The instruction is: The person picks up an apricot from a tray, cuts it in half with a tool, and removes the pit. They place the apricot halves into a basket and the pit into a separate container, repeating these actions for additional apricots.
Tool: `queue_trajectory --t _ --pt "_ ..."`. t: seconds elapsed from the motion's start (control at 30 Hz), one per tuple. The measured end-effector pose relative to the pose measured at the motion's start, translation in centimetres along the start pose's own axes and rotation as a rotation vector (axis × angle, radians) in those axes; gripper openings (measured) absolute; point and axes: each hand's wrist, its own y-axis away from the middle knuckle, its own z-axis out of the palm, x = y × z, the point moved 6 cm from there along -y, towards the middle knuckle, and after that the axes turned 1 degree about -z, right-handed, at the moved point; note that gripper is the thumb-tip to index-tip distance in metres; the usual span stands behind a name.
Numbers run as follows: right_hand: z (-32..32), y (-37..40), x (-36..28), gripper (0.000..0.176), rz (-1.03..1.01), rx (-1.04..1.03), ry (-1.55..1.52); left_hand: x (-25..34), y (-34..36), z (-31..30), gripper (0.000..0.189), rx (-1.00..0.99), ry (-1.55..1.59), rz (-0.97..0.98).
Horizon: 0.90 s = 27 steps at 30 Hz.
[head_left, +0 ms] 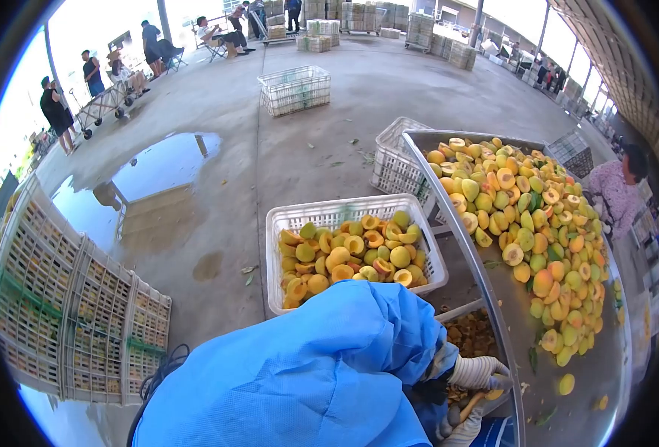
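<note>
At the metal table's near edge, my left hand [480, 372], in a whitish knitted glove, is closed around what looks like a yellow peach half [495, 394]. Just below it my right hand [463, 432], also gloved, grips a tool with a tan, wooden-looking handle [471, 407]; its working end is hidden. Blue sleeves cover my arms and hide part of the scene. Beneath the hands lies a heap of brownish pits or scraps [469, 333]. A white plastic crate [276, 253] beside my arm holds many halved peaches [344, 257].
Peaches, many cut open, are piled on the metal table [512, 298]. A person in a patterned top [614, 190] is across it. Stacked full crates [94, 313] stand at left; another crate [294, 91] is on the floor near a puddle [169, 160]. People sit and stand farther back.
</note>
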Motion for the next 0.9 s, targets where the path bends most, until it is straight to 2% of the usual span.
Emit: queue_trajectory --t 0.13,0.3,0.33,0.37,0.43,0.47,0.5,0.53,0.57,0.6,0.67,0.73,0.77,0.83,0.9 --pt "-0.3 0.3 0.3 0.057 -0.007 -0.01 -0.034 0.9 0.5 0.2 0.034 -0.013 0.011 0.059" --pt "-1.4 0.8 1.0 0.055 0.024 -0.087 -0.201 -1.4 -1.5 0.9 0.038 -0.151 0.16 -0.097" --pt "-0.2 0.6 0.7 0.044 0.059 -0.124 -0.291 -2.4 -1.8 0.9 0.04 -0.163 0.171 -0.141" --pt "0.9 0.4 0.5 0.039 0.098 -0.158 -0.38 -3.3 -2.2 0.6 0.046 -0.126 0.149 -0.126" --pt "1.4 0.4 0.7 0.043 0.151 -0.081 -0.518 -3.9 -2.5 -0.2 0.051 -0.141 0.14 0.025" --pt "2.2 0.5 -0.4 0.043 0.108 -0.228 -0.593 -2.9 -1.9 -0.1 0.052 -0.175 0.336 -0.042" --pt "2.7 0.9 -1.5 0.043 0.087 -0.216 -0.63 -1.1 -1.1 0.0 0.054 -0.197 0.53 -0.115" --pt "2.4 0.8 -2.2 0.043 0.009 -0.235 -0.617 -0.1 0.0 0.1 0.053 -0.111 0.719 -0.296" --pt "1.9 0.8 -2.4 0.042 0.021 -0.131 -0.629 -2.2 -1.2 -0.2 0.056 -0.136 0.797 -0.205" --pt "1.2 0.7 -2.3 0.043 -0.003 -0.074 -0.615 -2.5 -2.0 -0.8 0.06 -0.072 0.852 -0.202" --pt "-0.6 0.6 -2.1 0.045 -0.035 0.13 -0.412 -3.3 -1.7 -1.7 0.062 -0.072 0.917 -0.194" --pt "-2.6 -0.1 -1.9 0.04 -0.131 0.301 -0.038 -4.0 -1.8 -2.1 0.061 -0.057 1.002 -0.286" --pt "-2.7 -0.3 -2.0 0.038 -0.171 0.307 -0.035 -3.8 -1.5 -2.1 0.06 -0.054 0.974 -0.297" --pt "-2.8 -0.2 -1.9 0.036 -0.249 0.326 -0.033 -4.6 -2.3 -2.5 0.056 0.011 0.669 -0.117" --pt "-3.1 -0.3 -2.4 0.038 -0.481 0.405 0.201 -4.5 -2.4 -2.1 0.049 0.054 0.328 -0.001"
